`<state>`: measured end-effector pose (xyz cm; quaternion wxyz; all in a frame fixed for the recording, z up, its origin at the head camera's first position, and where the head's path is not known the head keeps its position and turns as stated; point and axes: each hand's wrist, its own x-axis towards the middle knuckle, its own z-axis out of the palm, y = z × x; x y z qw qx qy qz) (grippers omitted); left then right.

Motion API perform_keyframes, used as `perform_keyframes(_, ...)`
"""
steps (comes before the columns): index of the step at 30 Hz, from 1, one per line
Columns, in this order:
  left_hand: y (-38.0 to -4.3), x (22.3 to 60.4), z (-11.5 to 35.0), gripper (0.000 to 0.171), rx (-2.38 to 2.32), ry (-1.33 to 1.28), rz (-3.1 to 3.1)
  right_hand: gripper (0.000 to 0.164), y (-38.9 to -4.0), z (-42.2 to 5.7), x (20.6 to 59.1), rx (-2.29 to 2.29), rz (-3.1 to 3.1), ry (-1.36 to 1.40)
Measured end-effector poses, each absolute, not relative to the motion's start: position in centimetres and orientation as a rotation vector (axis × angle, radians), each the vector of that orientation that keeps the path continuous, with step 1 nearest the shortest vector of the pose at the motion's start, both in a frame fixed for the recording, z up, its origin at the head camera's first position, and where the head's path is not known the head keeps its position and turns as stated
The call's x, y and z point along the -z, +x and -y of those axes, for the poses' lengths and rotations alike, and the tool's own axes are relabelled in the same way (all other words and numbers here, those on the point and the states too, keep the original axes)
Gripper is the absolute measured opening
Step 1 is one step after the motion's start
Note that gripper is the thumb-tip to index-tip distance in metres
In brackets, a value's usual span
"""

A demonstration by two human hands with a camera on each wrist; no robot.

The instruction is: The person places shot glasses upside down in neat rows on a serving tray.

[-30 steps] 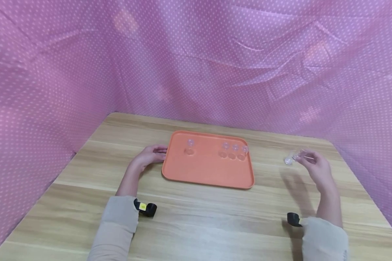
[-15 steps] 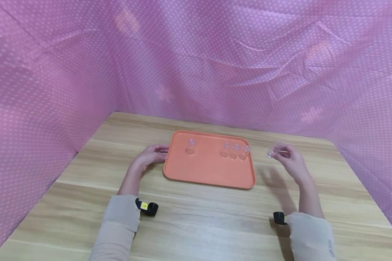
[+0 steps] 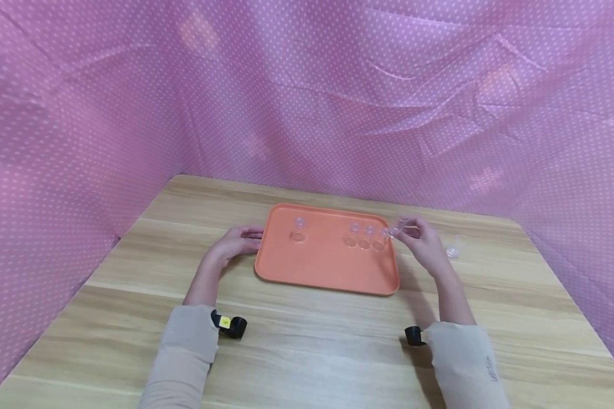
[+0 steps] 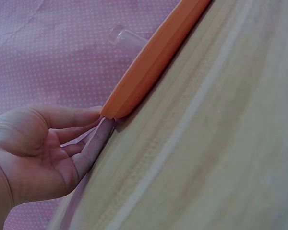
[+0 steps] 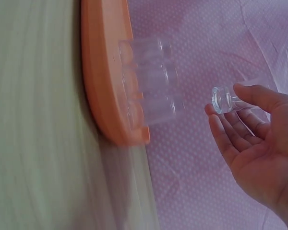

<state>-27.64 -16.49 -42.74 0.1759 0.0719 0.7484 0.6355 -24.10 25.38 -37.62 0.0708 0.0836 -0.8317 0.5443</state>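
My left hand (image 3: pixel 237 243) pinches the left edge of an orange tray (image 3: pixel 327 272); in the left wrist view the thumb is on the rim and the fingers lie underneath. My right hand (image 3: pixel 422 244) holds a clear shot glass (image 5: pixel 224 99) between thumb and fingers, above the tray's right edge. The thick base of this glass points towards the tray. On the tray, three clear shot glasses (image 5: pixel 151 79) stand upside down in a row at the back right, and another inverted glass (image 3: pixel 299 230) stands at the back left.
One more clear glass (image 3: pixel 452 251) stands on the wooden table (image 3: pixel 307 352), right of my right hand. Pink dotted cloth (image 3: pixel 307 102) hangs behind the table and along both sides.
My right hand has lifted the glass from beside the other one on the right and carried it left to the tray's edge. The left hand and tray have stayed put.
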Motion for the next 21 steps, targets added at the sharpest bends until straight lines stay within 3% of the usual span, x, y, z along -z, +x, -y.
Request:
perform_keyframes(10, -27.5, 42.6, 16.5, 0.052, -1.800, 0.190, -2.115, 0.034, -24.8, -22.1, 37.5, -1.693, 2.474, 0.317)
perform_keyframes(21, -27.3, 42.5, 16.4, 0.051, -1.816, 0.199, -2.100, 0.037, -25.8, -19.5, 38.1, -1.727, 2.505, 0.374)
